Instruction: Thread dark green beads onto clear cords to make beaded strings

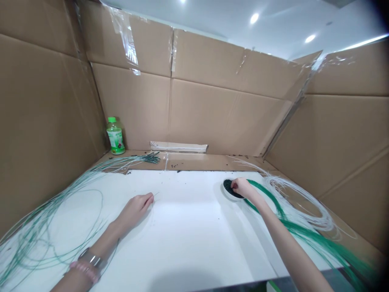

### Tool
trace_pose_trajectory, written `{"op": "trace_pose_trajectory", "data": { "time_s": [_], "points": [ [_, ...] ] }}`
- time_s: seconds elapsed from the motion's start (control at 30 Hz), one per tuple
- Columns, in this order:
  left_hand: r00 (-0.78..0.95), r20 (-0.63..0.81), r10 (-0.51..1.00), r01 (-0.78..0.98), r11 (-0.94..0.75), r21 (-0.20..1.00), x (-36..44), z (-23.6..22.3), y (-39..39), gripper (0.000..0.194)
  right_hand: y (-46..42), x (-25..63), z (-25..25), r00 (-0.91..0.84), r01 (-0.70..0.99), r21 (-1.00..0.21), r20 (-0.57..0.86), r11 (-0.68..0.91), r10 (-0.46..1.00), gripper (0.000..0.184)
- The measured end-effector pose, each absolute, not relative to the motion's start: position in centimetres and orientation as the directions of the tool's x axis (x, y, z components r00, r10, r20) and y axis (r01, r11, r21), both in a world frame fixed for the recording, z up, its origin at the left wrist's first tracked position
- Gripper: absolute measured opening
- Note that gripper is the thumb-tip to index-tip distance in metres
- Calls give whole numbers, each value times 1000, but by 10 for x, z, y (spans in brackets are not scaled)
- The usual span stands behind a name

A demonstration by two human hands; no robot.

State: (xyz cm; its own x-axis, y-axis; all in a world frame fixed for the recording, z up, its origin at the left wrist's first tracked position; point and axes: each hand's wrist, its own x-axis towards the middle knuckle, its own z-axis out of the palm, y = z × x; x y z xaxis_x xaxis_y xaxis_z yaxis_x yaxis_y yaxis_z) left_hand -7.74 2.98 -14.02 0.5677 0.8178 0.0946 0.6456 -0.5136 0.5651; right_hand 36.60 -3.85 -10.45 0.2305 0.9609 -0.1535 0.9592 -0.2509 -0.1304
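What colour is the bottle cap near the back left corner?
The bottle cap is bright green, in the head view.

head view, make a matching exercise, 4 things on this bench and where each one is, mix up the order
Things:
1 pink bead bracelet
2 plastic bottle with a green cap
3 loose loops of white strands
4 round dish of dark bits

Places:
a under the right hand
b on the wrist of the left hand
c in the far left corner, against the cardboard wall
d to the right of the dish

Pairs: 1b, 2c, 3d, 4a
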Motion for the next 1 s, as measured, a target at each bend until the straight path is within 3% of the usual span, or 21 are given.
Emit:
{"op": "trace_pose_trajectory", "data": {
  "time_s": [0.27, 0.43, 0.67, 1.0],
  "points": [
    [571, 106, 814, 645, -525, 555, -76, -142, 31, 36, -35, 328, -81, 164, 939, -306, -2, -156, 987, 19],
    [578, 107, 809, 644, -533, 548, -75, -144, 31, 35, -15, 277, -97, 54, 915, -401, -10, -54, 998, 20],
    [587, 114, 801, 647, -549, 529, -72, -141, 27, 35, 1, 260, -133, 78, 891, -445, -44, -89, 996, 20],
    [593, 94, 800, 653, -546, 525, -71, -140, 24, 35, 0, 269, -146, 103, 870, -479, -56, -117, 993, 21]
  ]
}}
